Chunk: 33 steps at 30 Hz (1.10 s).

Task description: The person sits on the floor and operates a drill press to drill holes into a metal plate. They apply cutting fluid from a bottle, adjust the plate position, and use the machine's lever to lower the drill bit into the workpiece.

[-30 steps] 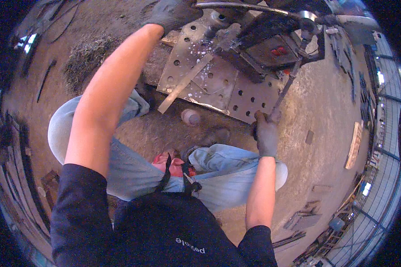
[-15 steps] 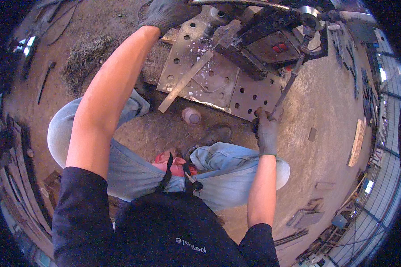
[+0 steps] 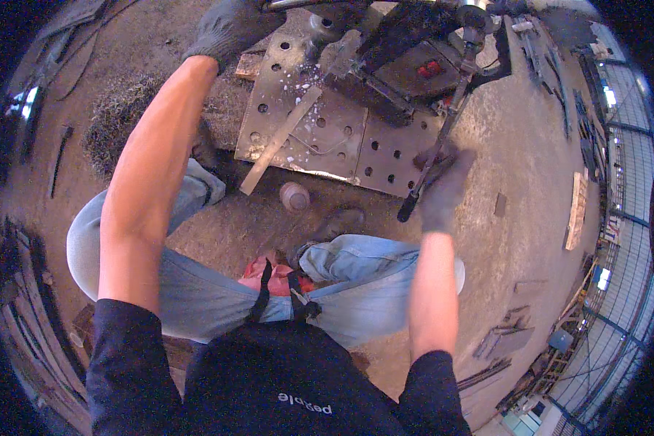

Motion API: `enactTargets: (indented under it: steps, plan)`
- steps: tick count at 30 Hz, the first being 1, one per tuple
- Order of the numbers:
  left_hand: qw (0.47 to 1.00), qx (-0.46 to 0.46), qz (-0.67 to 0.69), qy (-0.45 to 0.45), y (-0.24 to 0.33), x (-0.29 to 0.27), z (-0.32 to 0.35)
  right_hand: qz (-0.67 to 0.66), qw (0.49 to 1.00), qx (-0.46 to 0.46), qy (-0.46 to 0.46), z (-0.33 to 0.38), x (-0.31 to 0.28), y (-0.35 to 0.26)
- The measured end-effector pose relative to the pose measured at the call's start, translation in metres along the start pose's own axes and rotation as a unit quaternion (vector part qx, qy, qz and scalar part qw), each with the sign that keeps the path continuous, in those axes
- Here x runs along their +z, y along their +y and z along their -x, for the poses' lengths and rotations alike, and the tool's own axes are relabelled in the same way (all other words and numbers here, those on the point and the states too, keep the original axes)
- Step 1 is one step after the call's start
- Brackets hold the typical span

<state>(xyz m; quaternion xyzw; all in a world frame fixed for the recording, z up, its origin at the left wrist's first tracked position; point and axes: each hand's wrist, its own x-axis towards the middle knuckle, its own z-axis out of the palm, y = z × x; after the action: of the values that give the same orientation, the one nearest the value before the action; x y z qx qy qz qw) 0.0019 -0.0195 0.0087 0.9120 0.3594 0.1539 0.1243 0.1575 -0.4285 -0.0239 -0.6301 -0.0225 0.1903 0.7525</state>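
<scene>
My left hand point(image 3: 234, 30), in a dark grey work glove, reaches to the top edge. It is closed around the end of a metal bar point(image 3: 298, 3); its fingertips are partly out of view. My right hand point(image 3: 447, 189), gloved too and blurred by motion, is beside a long lever point(image 3: 437, 149) with a black grip. The fingers look spread, and the grip lies uncovered in front of the palm. That lever slants down from a dark machine point(image 3: 421, 73), which stands on a steel plate with round holes point(image 3: 334, 134). A flat metal strip point(image 3: 280, 142) lies across the plate's near edge.
Between my legs and the plate stands a small round container point(image 3: 294, 196). A heap of metal shavings point(image 3: 120, 116) lies left of the plate. A wooden board point(image 3: 577, 211) and metal pieces point(image 3: 505, 341) are on the floor at right; long bars point(image 3: 40, 312) lie at left.
My right hand was closed on the lever's end; now its fingers are apart and the black grip shows. The view has shifted, so the machine and plate appear further left.
</scene>
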Motion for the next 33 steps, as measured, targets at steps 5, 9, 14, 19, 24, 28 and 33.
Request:
enactTargets:
  steps: [5, 9, 14, 19, 24, 28, 33]
  plan:
    - [1.0, -0.01, 0.003, 0.01, -0.001, -0.013, 0.003, 0.479, 0.831, -0.281, -0.016, -0.084, 0.047, -0.031]
    - [1.0, 0.007, -0.02, -0.012, -0.008, -0.011, -0.004, 0.685, 0.69, -0.23, -0.028, -0.106, 0.09, -0.071]
    - [1.0, 0.014, -0.005, 0.0, -0.005, -0.013, 0.004, 0.748, 0.623, -0.23, -0.008, -0.107, 0.095, -0.061]
    - [0.999, -0.012, 0.0, -0.046, 0.004, -0.019, 0.007, 0.719, 0.635, -0.28, 0.041, -0.11, 0.089, -0.043]
    - [0.999, -0.009, 0.003, -0.037, -0.005, -0.014, 0.003, 0.676, 0.708, -0.202, -0.024, -0.107, 0.094, -0.052]
    - [0.999, 0.024, 0.019, 0.011, -0.004, -0.02, 0.005, 0.633, 0.746, -0.203, -0.047, -0.108, 0.097, -0.053]
    - [1.0, -0.003, -0.007, 0.011, 0.004, -0.031, 0.004, 0.666, 0.675, -0.315, -0.028, -0.11, 0.087, -0.048]
